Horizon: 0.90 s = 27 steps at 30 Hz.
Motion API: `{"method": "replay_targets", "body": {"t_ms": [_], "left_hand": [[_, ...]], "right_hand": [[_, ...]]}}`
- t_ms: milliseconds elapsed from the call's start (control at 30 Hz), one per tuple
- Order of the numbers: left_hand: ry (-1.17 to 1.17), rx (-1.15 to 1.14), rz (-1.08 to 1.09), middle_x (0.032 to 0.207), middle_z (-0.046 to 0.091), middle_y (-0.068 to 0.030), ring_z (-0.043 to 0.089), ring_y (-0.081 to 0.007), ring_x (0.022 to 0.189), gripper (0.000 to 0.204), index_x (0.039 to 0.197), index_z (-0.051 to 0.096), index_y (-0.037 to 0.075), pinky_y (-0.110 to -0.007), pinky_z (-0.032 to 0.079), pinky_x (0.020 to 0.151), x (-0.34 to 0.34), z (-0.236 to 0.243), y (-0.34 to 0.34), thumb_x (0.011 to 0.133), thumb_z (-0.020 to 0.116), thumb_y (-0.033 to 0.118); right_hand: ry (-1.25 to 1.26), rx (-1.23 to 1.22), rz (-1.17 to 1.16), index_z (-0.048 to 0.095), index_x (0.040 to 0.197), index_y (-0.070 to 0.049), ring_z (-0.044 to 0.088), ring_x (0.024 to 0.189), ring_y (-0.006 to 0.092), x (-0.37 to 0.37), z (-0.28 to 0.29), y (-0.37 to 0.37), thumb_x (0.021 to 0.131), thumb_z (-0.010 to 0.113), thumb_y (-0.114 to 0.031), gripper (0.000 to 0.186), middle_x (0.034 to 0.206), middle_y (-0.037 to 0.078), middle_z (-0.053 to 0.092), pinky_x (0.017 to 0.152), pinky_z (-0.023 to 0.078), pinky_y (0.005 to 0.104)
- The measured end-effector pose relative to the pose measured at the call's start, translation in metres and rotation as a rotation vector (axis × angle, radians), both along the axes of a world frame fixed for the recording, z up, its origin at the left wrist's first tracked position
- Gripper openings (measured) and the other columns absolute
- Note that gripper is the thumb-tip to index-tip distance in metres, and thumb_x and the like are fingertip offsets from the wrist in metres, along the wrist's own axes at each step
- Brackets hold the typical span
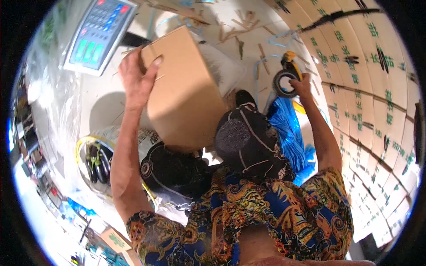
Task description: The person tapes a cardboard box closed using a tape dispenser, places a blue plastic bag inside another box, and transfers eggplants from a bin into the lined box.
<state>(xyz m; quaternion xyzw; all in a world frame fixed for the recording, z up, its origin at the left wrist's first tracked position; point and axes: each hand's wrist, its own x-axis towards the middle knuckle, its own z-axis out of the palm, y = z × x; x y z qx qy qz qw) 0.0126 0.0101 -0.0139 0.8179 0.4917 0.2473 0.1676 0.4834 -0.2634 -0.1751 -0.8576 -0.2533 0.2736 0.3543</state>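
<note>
A plain brown cardboard box [182, 88] leans in front of me, just beyond my dark-clad knees. My left hand [140, 75] is closed on its upper left edge, thumb on the near face. At the right, my right hand [301, 86] grips a yellow-and-black tape dispenser [290, 60] with a large roll of tape [281, 83] on it. Below that hand lies a crumpled bundle of bright blue plastic [288, 133], beside my right knee.
A scale display [95, 35] stands upper left. A bag of eggplants [98, 164] lies by my left arm. Printed cartons [368, 66] are stacked along the right. Wood scraps and blue strips [239, 33] litter the floor ahead. Clear plastic sheeting [55, 102] runs along the left.
</note>
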Motion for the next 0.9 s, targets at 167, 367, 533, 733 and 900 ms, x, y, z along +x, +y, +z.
{"method": "replay_targets", "body": {"t_ms": [167,367,533,733,900], "left_hand": [[0.077,0.062,0.010,0.131,0.048,-0.0192,0.038,-0.0377,0.124,0.071,0.134,0.050,0.006,-0.052,0.035,0.102,-0.018,-0.017,-0.006,0.082,0.068,0.052],[-0.076,0.135,-0.104,0.134,0.046,-0.0227,0.042,-0.0402,0.124,0.066,0.133,0.048,0.001,-0.050,0.036,0.102,0.007,0.019,-0.039,0.088,0.063,0.047],[-0.580,-0.694,-0.204,0.119,0.058,-0.0112,0.053,-0.0179,0.111,0.061,0.137,0.045,-0.002,-0.032,0.039,0.099,0.032,0.096,-0.080,0.096,0.057,0.042],[-0.896,-0.966,-0.136,0.103,0.062,-0.0065,0.057,-0.0163,0.101,0.068,0.128,0.052,0.001,-0.032,0.041,0.089,0.031,0.125,-0.082,0.096,0.041,0.060],[-0.932,-0.879,-0.263,0.093,0.062,-0.0021,0.054,-0.0102,0.082,0.047,0.114,0.060,0.001,-0.024,0.041,0.075,0.033,0.138,-0.084,0.099,0.050,0.044]], "right_hand": [[0.590,0.349,0.018,0.048,0.126,-0.001,0.062,0.088,0.0195,-0.071,0.144,0.026,0.078,0.064,-0.006,0.052,0.102,0.010,0.064,0.080,0.051,0.0314],[0.623,0.247,0.185,0.047,0.130,0.000,0.061,0.089,0.0179,-0.136,0.226,0.066,0.077,0.070,-0.013,0.060,0.106,0.011,0.063,0.080,0.050,0.0293],[0.519,0.450,0.497,0.045,0.132,0.000,0.056,0.107,0.0162,-0.167,0.258,0.095,0.072,0.081,-0.019,0.073,0.117,0.006,0.057,0.093,0.046,0.0290],[0.304,0.508,0.677,0.049,0.123,-0.003,0.059,0.097,0.0150,-0.197,0.278,0.113,0.069,0.085,-0.021,0.067,0.105,0.006,0.061,0.086,0.049,0.0312],[-0.305,0.522,0.829,0.050,0.119,-0.005,0.063,0.089,0.0300,-0.219,0.281,0.113,0.067,0.086,-0.022,0.065,0.098,0.014,0.060,0.076,0.051,0.0376]]}}
